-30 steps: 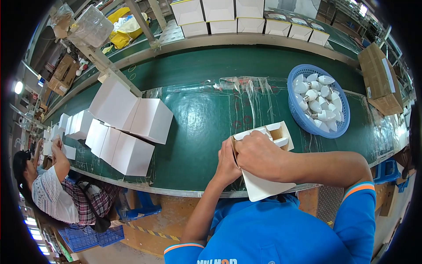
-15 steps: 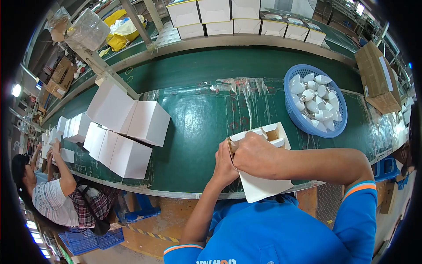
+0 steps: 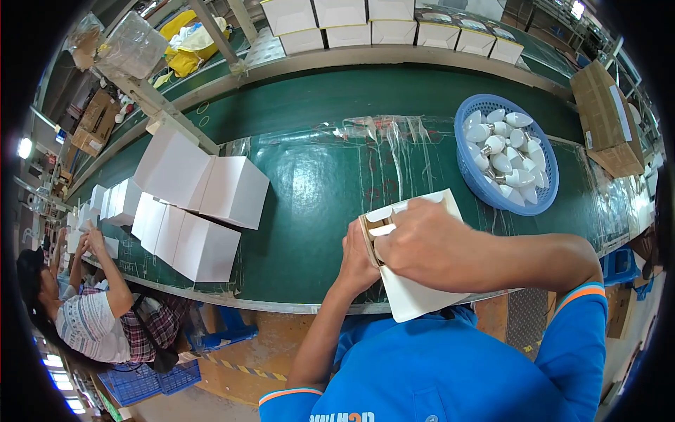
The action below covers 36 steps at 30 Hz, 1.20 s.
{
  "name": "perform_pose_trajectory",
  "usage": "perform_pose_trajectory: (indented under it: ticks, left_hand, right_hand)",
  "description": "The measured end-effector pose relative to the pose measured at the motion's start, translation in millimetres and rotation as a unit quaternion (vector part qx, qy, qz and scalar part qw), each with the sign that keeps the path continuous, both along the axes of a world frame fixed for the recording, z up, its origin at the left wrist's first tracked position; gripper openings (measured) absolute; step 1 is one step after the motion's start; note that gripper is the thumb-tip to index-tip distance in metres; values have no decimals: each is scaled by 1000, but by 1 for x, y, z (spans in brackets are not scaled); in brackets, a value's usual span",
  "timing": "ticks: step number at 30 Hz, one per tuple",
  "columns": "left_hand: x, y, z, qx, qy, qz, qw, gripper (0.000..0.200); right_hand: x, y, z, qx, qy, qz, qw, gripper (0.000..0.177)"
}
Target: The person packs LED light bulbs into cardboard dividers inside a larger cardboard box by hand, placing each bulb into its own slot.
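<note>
An open white cardboard box [image 3: 416, 301] sits at the table's near edge, one long flap hanging toward my body. My left hand [image 3: 357, 261] is closed round its left side and steadies it. Over the opening, my right hand [image 3: 430, 243] is curled with fingertips down inside; what they grip, if anything, is hidden. Cardboard dividers and a white piece show at the box's left end, beside my right hand. Right of the box stands a blue plastic basket [image 3: 475, 184] heaped with white candle-shaped bulbs [image 3: 519, 177].
Several white boxes [image 3: 204, 247] stand on the green tabletop [image 3: 302, 190] to the left, one with its lid raised. A brown carton [image 3: 603, 119] is at far right. More packed boxes [image 3: 346, 35] line the back shelf. At far left a co-worker [image 3: 91, 316] handles boxes.
My right hand has shifted slightly up and right over the box, covering more of its right part and baring the left-end dividers. My left hand keeps its hold.
</note>
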<state>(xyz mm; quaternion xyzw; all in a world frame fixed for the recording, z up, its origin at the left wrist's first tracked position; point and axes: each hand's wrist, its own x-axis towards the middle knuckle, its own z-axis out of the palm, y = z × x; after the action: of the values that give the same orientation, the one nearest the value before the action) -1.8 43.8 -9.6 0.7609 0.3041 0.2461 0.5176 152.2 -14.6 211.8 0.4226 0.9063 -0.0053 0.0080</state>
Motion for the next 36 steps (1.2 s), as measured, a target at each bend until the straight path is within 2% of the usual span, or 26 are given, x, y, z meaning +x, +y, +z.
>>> perform_pose_trajectory:
  ticks: [2,4,6,8,9,11,12,14,16,18,22,24,25,27,31,33,34,36]
  left_hand:
    - [0,0,3,12,-12,-22,1000,90]
    - [-1,-3,11,1,5,-17,1000,90]
    - [-1,-7,8,-14,-3,4,1000,90]
    - [-4,-6,-1,-47,-1,-1,999,91]
    - [-5,-6,0,-47,-1,-7,999,91]
    - [-7,-7,1,-55,31,-11,998,93]
    - [-7,-6,-1,-54,31,-11,998,93]
    - [-11,-7,-10,-56,51,-14,997,94]
    - [-14,-6,-19,-62,56,-24,996,95]
    - [-15,-7,-26,-96,16,-10,995,94]
    - [-19,-5,-41,-84,45,6,995,92]
    - [-18,-1,-38,66,164,-35,984,91]
    - [-18,-3,-36,64,165,-34,984,91]
    - [-11,-11,-7,-70,-19,4,997,90]
    - [-12,-11,-5,-72,3,5,997,89]
    - [-11,-11,-2,-12,21,13,1000,88]
    - [-11,-11,-3,-12,21,13,1000,88]
    - [-13,-11,-7,-52,36,12,998,87]
  right_hand:
    - [15,-10,36,-12,27,-40,999,21]
    - [36,-27,58,78,54,-120,988,25]
    - [61,-39,62,182,44,-278,942,20]
    - [104,-43,43,233,59,-362,901,21]
    - [116,-43,30,234,58,-366,899,21]
    - [128,-43,10,254,15,-436,863,20]
    - [126,-45,8,254,15,-436,863,20]
    - [105,-49,1,185,141,-321,918,20]
    - [79,-51,3,76,173,-215,958,29]
    - [58,-47,-12,40,180,-159,970,25]
    - [41,-34,-31,56,113,-159,979,18]
    - [39,-33,-32,36,93,-164,981,13]
    - [38,-33,-31,35,93,-163,982,13]
    - [39,-34,-27,50,81,-176,980,13]
    - [45,-38,-29,74,53,-200,976,13]
    - [51,-40,-34,87,79,-207,971,16]
    - [52,-42,-35,87,79,-208,971,16]
    - [55,-45,-35,85,130,-203,967,27]
